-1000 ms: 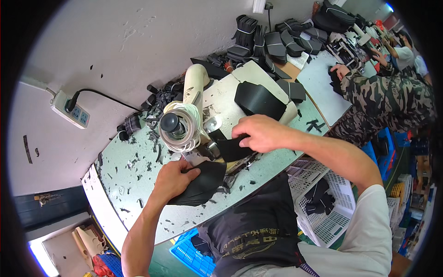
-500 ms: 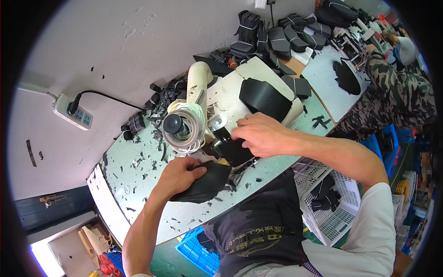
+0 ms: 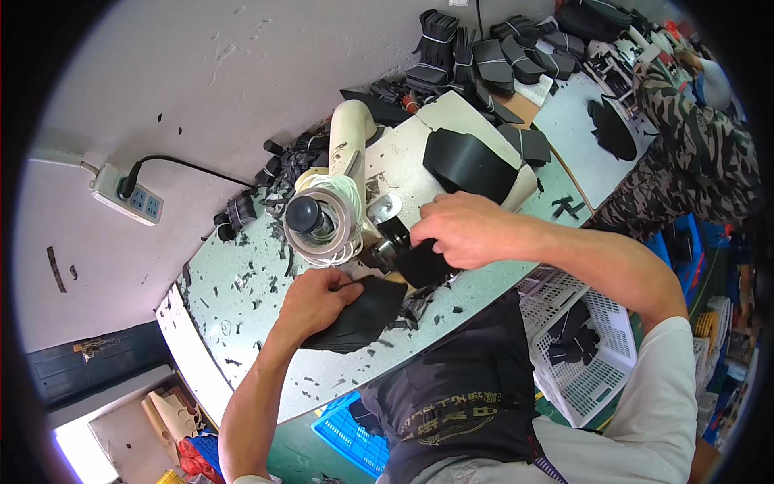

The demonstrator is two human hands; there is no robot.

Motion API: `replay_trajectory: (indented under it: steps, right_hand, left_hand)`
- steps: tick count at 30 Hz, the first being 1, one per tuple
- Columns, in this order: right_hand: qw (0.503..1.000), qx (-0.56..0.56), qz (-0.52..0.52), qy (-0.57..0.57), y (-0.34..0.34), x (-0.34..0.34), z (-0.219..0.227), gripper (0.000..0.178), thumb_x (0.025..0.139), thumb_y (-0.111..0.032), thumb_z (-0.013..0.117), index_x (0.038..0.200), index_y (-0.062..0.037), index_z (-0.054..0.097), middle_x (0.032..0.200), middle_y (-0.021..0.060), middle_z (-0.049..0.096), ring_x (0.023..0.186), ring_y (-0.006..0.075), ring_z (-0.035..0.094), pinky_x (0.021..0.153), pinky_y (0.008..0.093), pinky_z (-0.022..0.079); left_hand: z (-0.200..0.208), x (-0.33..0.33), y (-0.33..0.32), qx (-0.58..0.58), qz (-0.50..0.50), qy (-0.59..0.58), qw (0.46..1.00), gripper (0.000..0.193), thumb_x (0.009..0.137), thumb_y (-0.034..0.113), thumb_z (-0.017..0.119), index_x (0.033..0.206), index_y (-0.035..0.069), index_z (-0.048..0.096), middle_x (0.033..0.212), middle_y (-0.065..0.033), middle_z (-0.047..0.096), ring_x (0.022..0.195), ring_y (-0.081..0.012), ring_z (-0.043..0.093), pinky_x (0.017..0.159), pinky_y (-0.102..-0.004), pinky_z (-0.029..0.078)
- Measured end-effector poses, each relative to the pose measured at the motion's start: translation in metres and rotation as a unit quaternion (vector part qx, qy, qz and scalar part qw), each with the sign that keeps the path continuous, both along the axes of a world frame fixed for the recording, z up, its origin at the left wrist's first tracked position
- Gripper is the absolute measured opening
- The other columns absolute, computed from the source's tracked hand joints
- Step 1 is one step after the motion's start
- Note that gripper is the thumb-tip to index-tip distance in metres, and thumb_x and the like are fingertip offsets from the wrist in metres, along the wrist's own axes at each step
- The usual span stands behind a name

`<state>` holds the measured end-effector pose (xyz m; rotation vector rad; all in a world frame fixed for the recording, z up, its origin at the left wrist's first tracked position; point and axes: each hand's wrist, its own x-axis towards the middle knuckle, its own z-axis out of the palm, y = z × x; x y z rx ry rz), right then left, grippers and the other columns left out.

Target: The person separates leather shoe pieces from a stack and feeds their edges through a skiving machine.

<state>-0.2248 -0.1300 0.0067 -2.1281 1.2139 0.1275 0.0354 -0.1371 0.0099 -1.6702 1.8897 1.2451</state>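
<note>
My left hand (image 3: 314, 302) is closed on the edge of a stack of thin black sheet pieces (image 3: 363, 316), thumb on top, low over the bench just in front of the machine. With bent fingers my right hand (image 3: 459, 230) grips a single black sheet piece (image 3: 421, 264) beside the dark metal working head (image 3: 393, 240) of a cream bench machine (image 3: 395, 173). How far that piece reaches into the head is hidden. On the machine's flat top lies a pile of curved black pieces (image 3: 470, 169), behind my right hand.
Black scraps litter the pale green bench (image 3: 266, 323). A power strip (image 3: 129, 194) hangs on the wall at left. Bundled black pieces (image 3: 435, 52) are heaped at the back. White crates (image 3: 592, 387) stand to my right, a blue crate (image 3: 347, 440) below. Another person in camouflage (image 3: 685, 137) works at far right.
My right hand and its black piece have shifted slightly right from the machine's head. My left thumb has drawn back toward the upper edge of the stack. The whole view has moved a little.
</note>
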Motion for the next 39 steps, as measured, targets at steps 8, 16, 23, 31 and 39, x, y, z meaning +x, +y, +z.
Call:
replay_trajectory:
  steps: [8,16,23,31,39]
  right_hand:
    - [0.997,0.001,0.035,-0.065,-0.006,0.009,0.000,0.032,0.073,-0.001,0.060,0.104,-0.0078,0.064,0.113,0.0147,0.057,0.109,0.0325,0.051,0.092,0.0419,0.042]
    - [0.995,0.055,0.074,-0.035,-0.011,-0.010,0.020,0.036,0.074,0.001,0.058,0.107,-0.0103,0.064,0.108,0.0168,0.056,0.103,0.0332,0.053,0.089,0.0406,0.043]
    - [0.999,0.041,0.029,0.004,-0.006,0.013,0.010,0.034,0.075,-0.003,0.059,0.109,-0.0084,0.063,0.111,0.0159,0.056,0.108,0.0336,0.051,0.093,0.0439,0.040]
    - [0.991,0.080,0.088,-0.052,-0.015,-0.009,0.026,0.033,0.075,-0.004,0.059,0.107,-0.0119,0.065,0.112,0.0162,0.055,0.110,0.0336,0.049,0.094,0.0430,0.041]
    - [0.997,0.067,-0.004,0.038,-0.004,0.006,0.010,0.036,0.074,-0.003,0.057,0.109,-0.0095,0.064,0.099,0.0170,0.062,0.106,0.0315,0.055,0.094,0.0435,0.039]
  left_hand:
    - [0.007,-0.010,-0.005,-0.011,-0.053,0.162,0.985,0.029,0.086,0.016,0.060,0.114,0.009,0.066,0.103,-0.0151,0.068,0.093,-0.0259,0.065,0.084,-0.0361,0.048]
    - [0.007,-0.015,-0.002,-0.020,0.021,0.026,0.999,0.026,0.082,0.022,0.065,0.102,0.006,0.069,0.098,-0.0144,0.069,0.088,-0.0255,0.066,0.080,-0.0360,0.049]
    - [-0.006,0.003,-0.001,-0.009,-0.002,0.146,0.989,0.028,0.081,0.022,0.067,0.103,0.005,0.069,0.096,-0.0139,0.070,0.084,-0.0227,0.066,0.078,-0.0343,0.049]
    - [0.005,-0.019,-0.002,-0.078,0.008,0.053,0.995,0.026,0.081,0.024,0.068,0.098,0.004,0.071,0.088,-0.0126,0.070,0.077,-0.0226,0.066,0.074,-0.0340,0.049]
    - [-0.007,0.005,0.005,-0.015,0.013,0.122,0.992,0.029,0.080,0.021,0.068,0.104,0.005,0.071,0.090,-0.0146,0.070,0.079,-0.0219,0.067,0.075,-0.0330,0.050]
